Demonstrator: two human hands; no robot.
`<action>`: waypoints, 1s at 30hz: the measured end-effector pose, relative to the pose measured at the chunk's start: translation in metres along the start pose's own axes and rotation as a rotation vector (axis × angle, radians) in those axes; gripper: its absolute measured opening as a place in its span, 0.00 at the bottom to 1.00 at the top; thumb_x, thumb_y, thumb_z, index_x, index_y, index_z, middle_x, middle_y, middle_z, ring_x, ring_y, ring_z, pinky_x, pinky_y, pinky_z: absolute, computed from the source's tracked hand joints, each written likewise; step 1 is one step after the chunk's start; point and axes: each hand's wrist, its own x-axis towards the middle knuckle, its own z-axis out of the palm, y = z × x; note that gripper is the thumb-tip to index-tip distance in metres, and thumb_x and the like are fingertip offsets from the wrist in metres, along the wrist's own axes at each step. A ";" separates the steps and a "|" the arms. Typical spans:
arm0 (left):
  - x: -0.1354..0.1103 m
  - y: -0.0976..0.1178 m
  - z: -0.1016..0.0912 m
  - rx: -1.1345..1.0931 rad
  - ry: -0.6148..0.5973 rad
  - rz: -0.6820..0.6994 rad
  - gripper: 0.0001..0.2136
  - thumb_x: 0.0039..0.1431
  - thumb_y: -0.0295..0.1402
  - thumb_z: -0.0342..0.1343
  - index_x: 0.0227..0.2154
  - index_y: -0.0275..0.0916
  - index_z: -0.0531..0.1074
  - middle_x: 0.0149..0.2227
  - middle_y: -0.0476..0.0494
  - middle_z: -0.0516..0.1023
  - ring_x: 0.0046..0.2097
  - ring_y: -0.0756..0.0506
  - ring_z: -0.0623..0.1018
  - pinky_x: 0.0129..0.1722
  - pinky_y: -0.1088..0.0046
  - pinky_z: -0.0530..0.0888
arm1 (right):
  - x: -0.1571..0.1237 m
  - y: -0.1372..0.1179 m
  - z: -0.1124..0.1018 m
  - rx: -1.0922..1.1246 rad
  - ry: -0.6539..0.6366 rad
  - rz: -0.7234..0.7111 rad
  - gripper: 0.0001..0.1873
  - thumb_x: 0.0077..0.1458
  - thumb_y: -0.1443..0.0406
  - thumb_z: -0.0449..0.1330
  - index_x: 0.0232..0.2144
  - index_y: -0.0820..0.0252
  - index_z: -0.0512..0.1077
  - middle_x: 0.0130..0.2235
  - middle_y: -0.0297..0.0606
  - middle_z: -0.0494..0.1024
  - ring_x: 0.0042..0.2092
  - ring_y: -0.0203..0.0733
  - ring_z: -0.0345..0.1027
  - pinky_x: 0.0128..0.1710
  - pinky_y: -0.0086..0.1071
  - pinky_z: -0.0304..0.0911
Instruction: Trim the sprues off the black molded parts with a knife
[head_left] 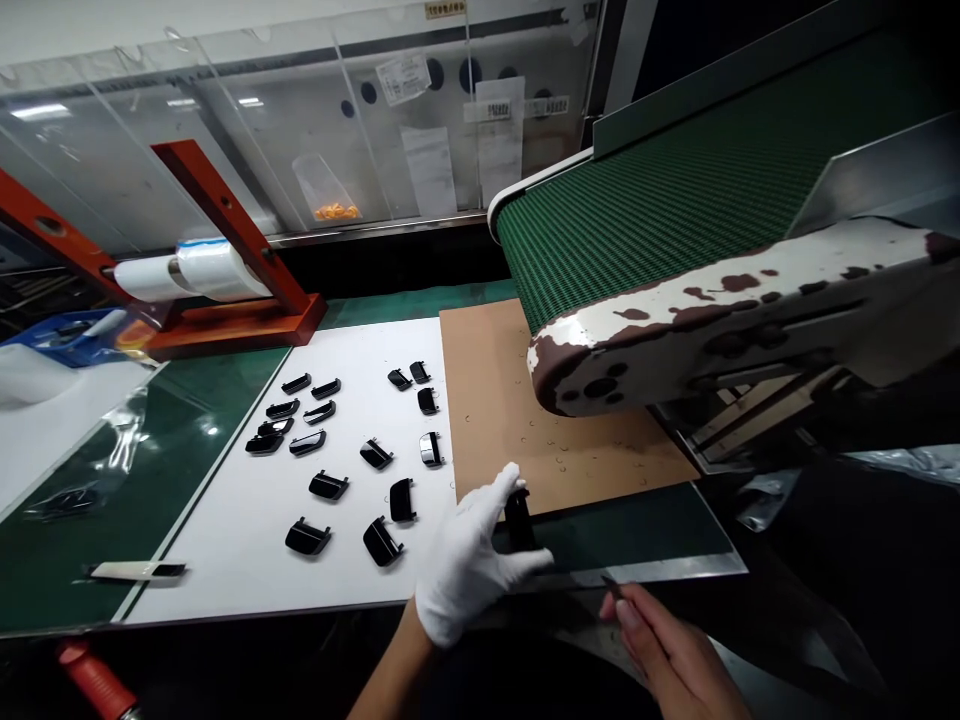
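Observation:
My left hand (469, 560), in a white glove, grips a glossy black plastic part (518, 520) between thumb and fingers, over the table's front edge beside the brown cardboard. My bare right hand (667, 645), lower right, is closed on a small dark pointed tool (611, 586), perhaps a blade; most of it is hidden by the fingers. Left of my gloved hand, several similar black parts lie spread on a white sheet (247, 540). The closest of them is a black part (383, 541) with small tabs on its edge.
A green conveyor belt (652, 210) juts over the cardboard sheet (487, 400), which bears small shavings. A red-orange stand (240, 325) with a film roll (217, 270) stands back left. A pale-handled tool (135, 571) lies front left; a red handle (94, 680) hangs below the edge.

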 end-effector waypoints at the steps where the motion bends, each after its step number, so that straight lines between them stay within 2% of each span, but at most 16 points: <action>1: -0.007 0.008 -0.001 -0.077 0.038 0.026 0.46 0.48 0.37 0.71 0.65 0.44 0.48 0.52 0.39 0.76 0.52 0.40 0.78 0.54 0.64 0.75 | 0.003 -0.008 -0.004 -0.042 0.007 -0.041 0.24 0.61 0.45 0.47 0.31 0.53 0.71 0.24 0.34 0.74 0.27 0.43 0.72 0.25 0.30 0.68; 4: -0.018 0.031 -0.004 -0.340 0.157 0.117 0.45 0.48 0.48 0.68 0.65 0.46 0.50 0.50 0.39 0.77 0.49 0.40 0.80 0.52 0.64 0.77 | 0.013 -0.035 -0.015 -0.152 -0.035 -0.174 0.33 0.47 0.33 0.51 0.27 0.54 0.68 0.24 0.32 0.72 0.23 0.40 0.66 0.21 0.29 0.64; 5: -0.019 0.036 -0.005 -0.395 0.189 0.140 0.43 0.49 0.50 0.66 0.65 0.46 0.52 0.50 0.38 0.78 0.48 0.40 0.80 0.51 0.64 0.77 | 0.015 -0.045 -0.018 -0.162 -0.052 -0.213 0.34 0.42 0.31 0.53 0.27 0.55 0.68 0.23 0.31 0.70 0.22 0.38 0.64 0.20 0.28 0.62; 6: -0.019 0.041 -0.005 -0.414 0.218 0.157 0.42 0.51 0.51 0.64 0.64 0.45 0.52 0.49 0.38 0.78 0.48 0.40 0.80 0.50 0.63 0.77 | 0.016 -0.055 -0.020 -0.161 -0.064 -0.244 0.34 0.42 0.32 0.55 0.27 0.55 0.68 0.21 0.29 0.67 0.21 0.36 0.61 0.19 0.27 0.60; 9: -0.018 0.046 -0.006 -0.367 0.291 0.220 0.39 0.54 0.49 0.63 0.64 0.42 0.54 0.49 0.35 0.78 0.47 0.39 0.80 0.49 0.63 0.78 | 0.015 -0.080 -0.023 -0.129 -0.070 -0.284 0.22 0.55 0.43 0.55 0.29 0.53 0.70 0.18 0.26 0.62 0.19 0.34 0.58 0.19 0.26 0.56; 11: -0.017 0.045 -0.006 -0.289 0.311 0.260 0.38 0.55 0.47 0.64 0.64 0.40 0.54 0.50 0.33 0.77 0.48 0.38 0.80 0.50 0.62 0.77 | 0.013 -0.088 -0.021 -0.116 -0.040 -0.264 0.17 0.60 0.49 0.53 0.30 0.53 0.71 0.19 0.27 0.64 0.20 0.34 0.59 0.19 0.26 0.56; 17: -0.017 0.040 -0.008 -0.086 0.274 0.365 0.37 0.58 0.43 0.62 0.65 0.39 0.51 0.52 0.32 0.77 0.53 0.38 0.78 0.58 0.59 0.71 | 0.010 -0.081 -0.017 -0.151 -0.008 -0.262 0.16 0.61 0.55 0.53 0.25 0.54 0.69 0.20 0.31 0.71 0.20 0.37 0.64 0.19 0.28 0.59; 24: -0.010 0.044 -0.013 -0.030 0.173 0.370 0.33 0.62 0.44 0.57 0.64 0.37 0.52 0.53 0.31 0.76 0.54 0.38 0.77 0.57 0.60 0.72 | 0.010 -0.075 -0.019 -0.235 -0.022 -0.276 0.17 0.63 0.57 0.52 0.23 0.54 0.64 0.19 0.27 0.66 0.20 0.34 0.60 0.20 0.26 0.54; 27: -0.009 0.046 -0.014 -0.065 0.207 0.386 0.33 0.61 0.43 0.58 0.64 0.37 0.53 0.51 0.33 0.77 0.53 0.38 0.77 0.55 0.60 0.74 | 0.012 -0.076 -0.025 -0.290 -0.058 -0.286 0.18 0.61 0.51 0.53 0.26 0.54 0.66 0.19 0.27 0.66 0.19 0.34 0.61 0.19 0.27 0.55; 30: -0.008 0.049 -0.014 -0.148 0.222 0.359 0.37 0.56 0.44 0.63 0.64 0.39 0.53 0.49 0.35 0.78 0.51 0.39 0.78 0.51 0.62 0.77 | 0.017 -0.079 -0.034 -0.401 -0.083 -0.339 0.26 0.52 0.39 0.55 0.29 0.55 0.66 0.20 0.29 0.72 0.19 0.38 0.66 0.18 0.29 0.57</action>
